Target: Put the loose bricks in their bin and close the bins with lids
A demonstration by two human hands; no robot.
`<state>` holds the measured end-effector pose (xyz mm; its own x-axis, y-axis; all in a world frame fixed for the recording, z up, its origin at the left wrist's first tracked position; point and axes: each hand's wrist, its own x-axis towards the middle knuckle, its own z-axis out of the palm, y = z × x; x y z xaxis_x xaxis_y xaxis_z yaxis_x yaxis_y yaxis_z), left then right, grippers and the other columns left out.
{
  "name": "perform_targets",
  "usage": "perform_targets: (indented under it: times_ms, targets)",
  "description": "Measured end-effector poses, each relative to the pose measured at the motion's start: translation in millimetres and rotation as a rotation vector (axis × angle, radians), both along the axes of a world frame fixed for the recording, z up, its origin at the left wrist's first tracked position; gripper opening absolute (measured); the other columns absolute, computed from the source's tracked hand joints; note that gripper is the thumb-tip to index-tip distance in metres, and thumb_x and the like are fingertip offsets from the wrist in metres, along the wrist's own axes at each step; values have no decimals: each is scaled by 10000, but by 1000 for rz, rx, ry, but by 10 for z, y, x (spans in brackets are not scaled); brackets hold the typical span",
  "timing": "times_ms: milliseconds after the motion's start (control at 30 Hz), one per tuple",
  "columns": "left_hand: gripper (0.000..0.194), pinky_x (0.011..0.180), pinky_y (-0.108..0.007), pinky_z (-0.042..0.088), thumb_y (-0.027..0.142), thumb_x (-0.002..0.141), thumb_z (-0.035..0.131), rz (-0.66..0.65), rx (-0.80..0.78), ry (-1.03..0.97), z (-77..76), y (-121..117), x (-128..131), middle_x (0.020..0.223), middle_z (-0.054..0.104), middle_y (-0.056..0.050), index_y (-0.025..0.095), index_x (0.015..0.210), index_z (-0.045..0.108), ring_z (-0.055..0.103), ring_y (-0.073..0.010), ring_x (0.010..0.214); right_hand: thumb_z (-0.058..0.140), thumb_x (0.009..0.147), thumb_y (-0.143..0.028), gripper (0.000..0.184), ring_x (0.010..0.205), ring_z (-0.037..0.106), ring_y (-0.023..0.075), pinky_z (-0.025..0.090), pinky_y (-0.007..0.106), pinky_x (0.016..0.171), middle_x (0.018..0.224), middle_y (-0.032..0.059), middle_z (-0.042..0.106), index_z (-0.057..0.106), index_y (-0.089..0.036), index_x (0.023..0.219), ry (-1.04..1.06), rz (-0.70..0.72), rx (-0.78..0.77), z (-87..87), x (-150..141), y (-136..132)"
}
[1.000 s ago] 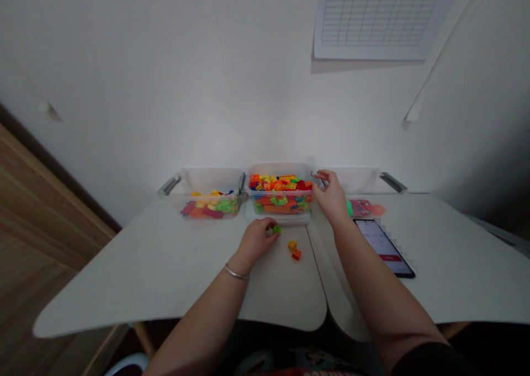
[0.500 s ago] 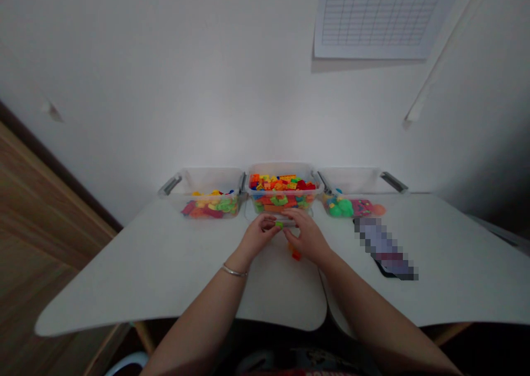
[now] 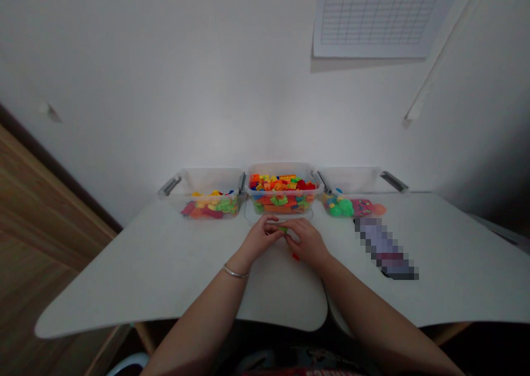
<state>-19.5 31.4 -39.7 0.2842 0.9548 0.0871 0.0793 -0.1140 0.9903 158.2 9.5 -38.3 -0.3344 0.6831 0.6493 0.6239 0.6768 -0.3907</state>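
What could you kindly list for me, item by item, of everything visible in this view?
clear plastic bin: three, grey handles, in a row at the table's far edge
toy bricks: many, mixed colours, heaped in the middle bin, fewer in the side bins
pink toy piece: one, pink, at the right bin
phone: one, dark, mostly pixelated, on the table's right side
green brick: one, green, held in front of the middle bin
red brick: one, red, on the table, mostly hidden
table: one, white, under the bins
wood panel: one, brown, far left
wall: one, white, ahead
grid sheet: one, white, on the wall, upper right
left hand: one, fingers at the green brick, silver bracelet on its wrist
right hand: one, fingers at the green brick
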Motion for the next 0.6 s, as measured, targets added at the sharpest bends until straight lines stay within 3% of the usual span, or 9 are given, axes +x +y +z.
perform_targets:
  times_ms: [100, 267, 433, 500, 600]
  targets:
    - [403, 689, -284, 492, 322, 769, 708, 3, 80, 88, 19, -10, -15, 805, 709, -27, 171, 1096, 526, 674, -165, 749, 579, 825, -152, 253, 950, 644, 220, 523, 385, 872, 999, 59, 723, 663, -232, 1050, 48, -55, 89, 64, 35, 23]
    - [268, 860, -370, 497, 205, 776, 668, -2, 406, 539, 86, -84, -45, 992, 717, -77, 178, 1040, 634, 649, -216, 929, 591, 831, -288, 227, 819, 623, 212, 527, 377, 778, 918, 71, 695, 649, -213, 1037, 266, -276, 187, 367, 233, 222]
    - [257, 961, -397, 468, 212, 817, 634, -40, 539, 704, 75, -103, -65, 1098, 707, -86, 180, 1069, 672, 621, -239, 1041, 590, 806, -362, 312, 720, 604, 180, 515, 324, 681, 872, 47, 672, 628, -203, 1071, 447, -343, 97, 744, 457, 629]
    - [255, 965, -394, 466, 226, 823, 636, -74, 553, 716, 54, -94, -67, 1100, 709, -84, 183, 1069, 682, 620, -240, 1046, 589, 807, -366, 315, 788, 623, 197, 511, 333, 723, 901, 60, 687, 633, -197, 1069, 419, -380, 85, 869, 501, 803]
    - [255, 962, -393, 466, 248, 819, 645, -114, 575, 694, 28, -84, -62, 1093, 713, -86, 194, 1063, 698, 623, -245, 1050, 609, 804, -341, 296, 796, 641, 194, 502, 338, 766, 962, 53, 726, 649, -212, 1068, 254, -436, -51, 1011, 500, 1000]
